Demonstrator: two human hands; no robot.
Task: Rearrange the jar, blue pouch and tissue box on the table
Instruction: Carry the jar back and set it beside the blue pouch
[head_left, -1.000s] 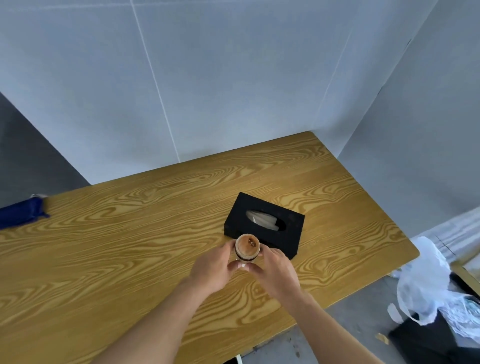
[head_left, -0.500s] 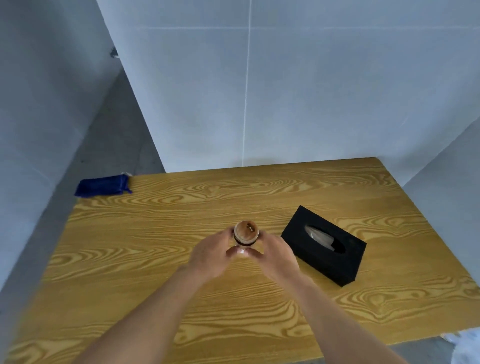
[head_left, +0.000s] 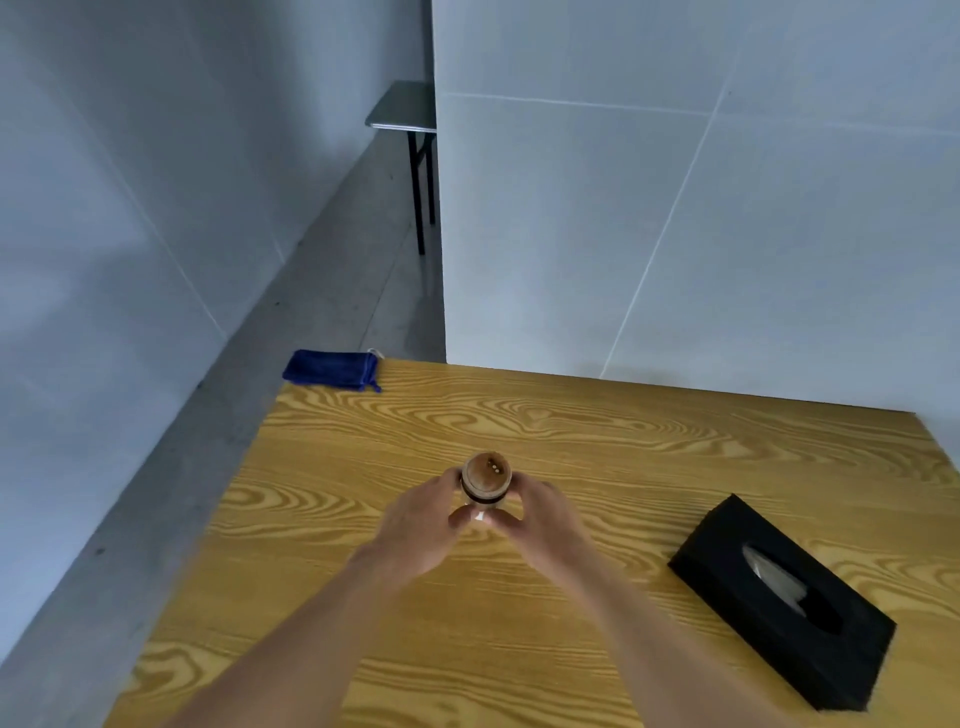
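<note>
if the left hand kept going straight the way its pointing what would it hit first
The left hand points up-right and already grips the jar, so that comes first. Beyond it lies bare table, then probably the wall; depth is unclear.

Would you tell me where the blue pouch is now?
In the head view, the blue fabric pouch lies at the wooden table's far left corner, overhanging its edge.

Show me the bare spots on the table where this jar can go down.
Bare wood lies between the blue pouch at the far left corner and the jar, and along the far edge behind the tissue box. The near left of the table is also bare. Only the near right, around the box, is crowded.
</note>
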